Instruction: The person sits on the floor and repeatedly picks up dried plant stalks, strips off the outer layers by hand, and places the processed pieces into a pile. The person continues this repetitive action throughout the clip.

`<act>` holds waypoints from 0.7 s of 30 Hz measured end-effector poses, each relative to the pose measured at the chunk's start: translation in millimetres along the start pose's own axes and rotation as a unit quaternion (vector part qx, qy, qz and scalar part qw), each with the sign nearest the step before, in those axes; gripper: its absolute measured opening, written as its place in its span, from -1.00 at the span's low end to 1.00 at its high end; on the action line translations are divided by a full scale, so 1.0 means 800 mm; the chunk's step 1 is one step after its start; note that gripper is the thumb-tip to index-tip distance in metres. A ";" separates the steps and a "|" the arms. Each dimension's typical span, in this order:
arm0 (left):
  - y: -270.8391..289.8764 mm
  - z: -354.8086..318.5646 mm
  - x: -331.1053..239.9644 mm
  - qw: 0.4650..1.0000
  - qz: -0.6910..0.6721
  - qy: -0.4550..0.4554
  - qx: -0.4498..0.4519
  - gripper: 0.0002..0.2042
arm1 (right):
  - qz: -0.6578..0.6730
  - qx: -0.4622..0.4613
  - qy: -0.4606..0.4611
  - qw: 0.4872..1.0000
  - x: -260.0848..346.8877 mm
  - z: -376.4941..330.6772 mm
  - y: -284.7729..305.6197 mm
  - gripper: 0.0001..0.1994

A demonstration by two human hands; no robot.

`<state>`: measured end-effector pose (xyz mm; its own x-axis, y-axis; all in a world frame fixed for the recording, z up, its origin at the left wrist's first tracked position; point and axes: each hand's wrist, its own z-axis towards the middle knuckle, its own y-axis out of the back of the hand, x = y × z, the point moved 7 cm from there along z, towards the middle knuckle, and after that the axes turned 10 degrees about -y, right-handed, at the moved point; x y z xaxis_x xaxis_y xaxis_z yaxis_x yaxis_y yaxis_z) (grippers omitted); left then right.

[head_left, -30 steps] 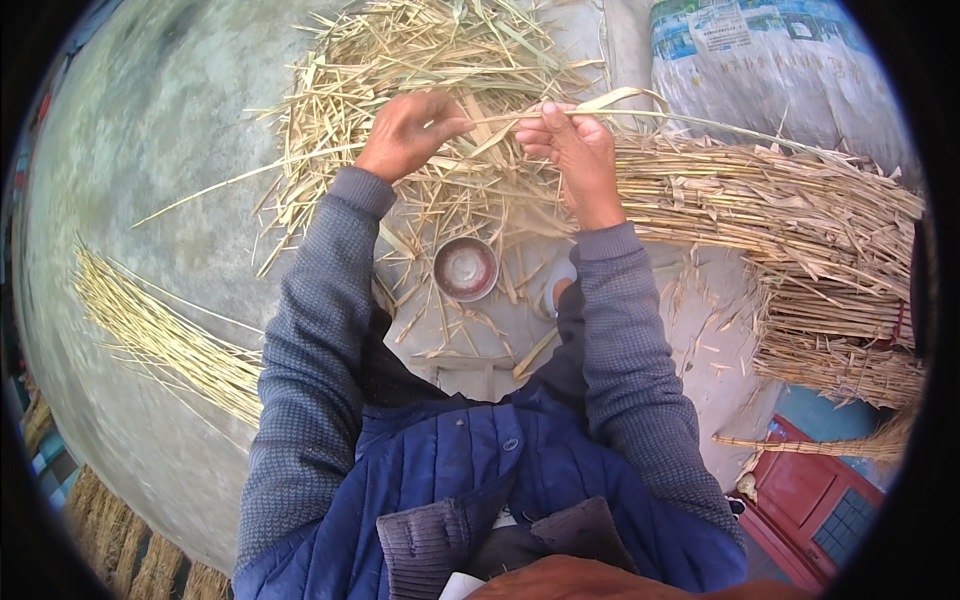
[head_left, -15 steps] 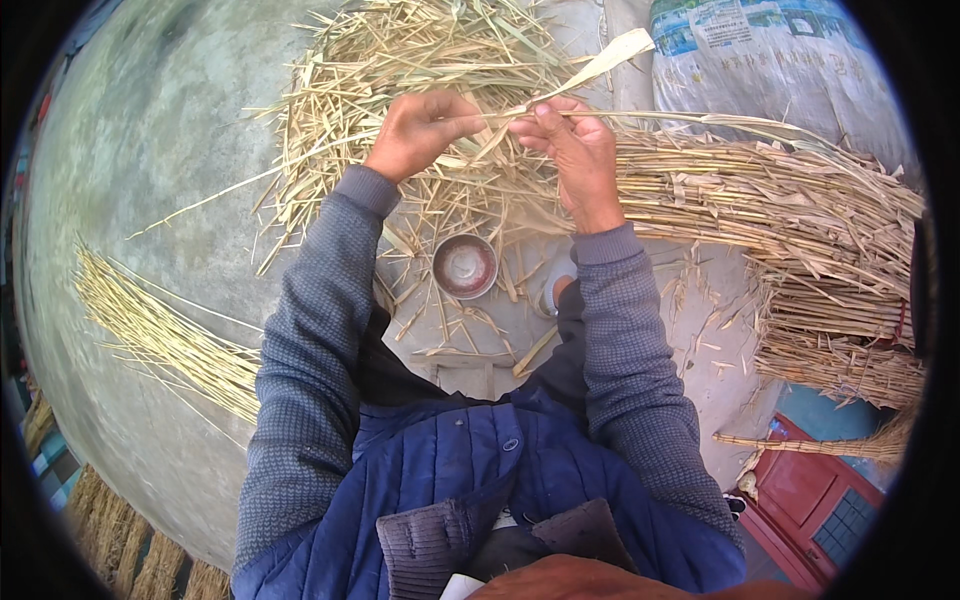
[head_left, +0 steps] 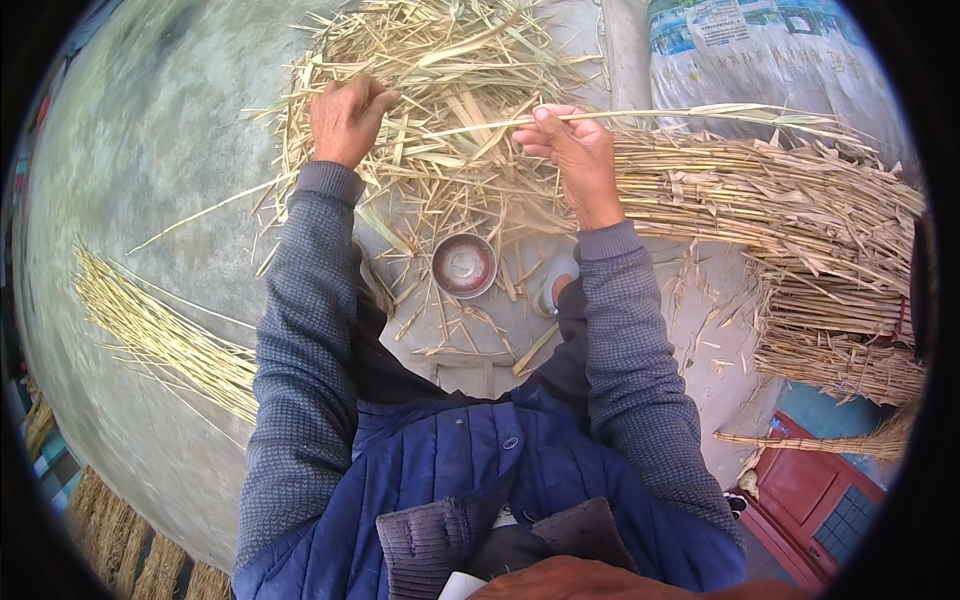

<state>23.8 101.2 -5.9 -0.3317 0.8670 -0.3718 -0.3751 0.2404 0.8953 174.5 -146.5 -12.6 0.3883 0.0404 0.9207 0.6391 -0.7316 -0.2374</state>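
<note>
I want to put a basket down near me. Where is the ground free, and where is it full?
Bare concrete floor lies on the left, between the loose husk pile and the stripped stalk bundle. A smaller littered patch lies right of the right sleeve, below the unstripped reed bundle. It is crowded around the left hand, right hand and small bowl.

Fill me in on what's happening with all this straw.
A seated person is working through dry straw. The right hand pinches a single long stalk that runs off to the right, and the left hand is closed among the loose straw pile. A small round bowl sits on the ground between the arms. A tidier bundle lies on the right.
</note>
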 end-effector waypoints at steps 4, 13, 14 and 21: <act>0.001 -0.001 -0.084 0.949 -0.215 -0.188 -0.132 -0.75 | -0.007 -0.004 -0.004 1.000 -0.006 0.000 -0.021 -0.71; -0.010 0.000 -0.057 0.952 -0.297 -0.053 0.049 -0.76 | 0.051 -0.040 0.031 0.997 0.015 0.003 0.006 -0.66; -0.006 -0.001 -0.045 0.956 -0.287 -0.032 0.054 -0.75 | 0.051 -0.066 0.029 0.996 0.016 0.003 0.014 -0.65; 0.010 -0.010 -0.022 0.934 -0.347 0.026 0.081 -0.77 | 0.056 0.027 0.071 0.996 0.026 -0.004 0.001 -0.72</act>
<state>19.8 84.5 5.9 -0.1006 0.4563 -0.8841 -0.3813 0.8031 0.4579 181.0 -148.3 7.1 0.3640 -0.1387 0.9210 0.6326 -0.6889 -0.3537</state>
